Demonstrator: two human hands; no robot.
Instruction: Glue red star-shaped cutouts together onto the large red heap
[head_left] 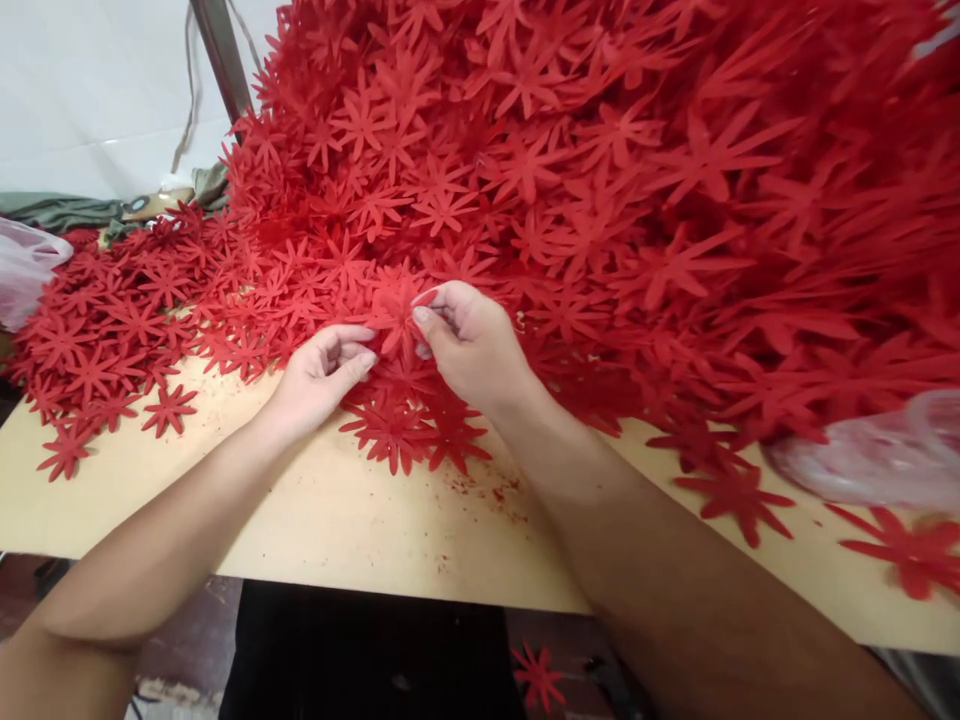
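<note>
One red flower cutout (537, 676) is seen on the floor below the bench (315, 520). Two hands are counted: the left hand (319, 375) and right hand (469, 340), fingers curled, pinch one flower piece (396, 318) between them. Beyond, uncountable cutouts are heaped (600, 200).

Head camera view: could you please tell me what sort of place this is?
Probably a small craft workshop: a huge heap of red flower-shaped cutouts covers a bare board worktable, and both hands pick at one cutout.

Matt red felt-like flowers (390, 320); smooth, matt wooden board (337, 520); glossy plastic bag (877, 460).
</note>
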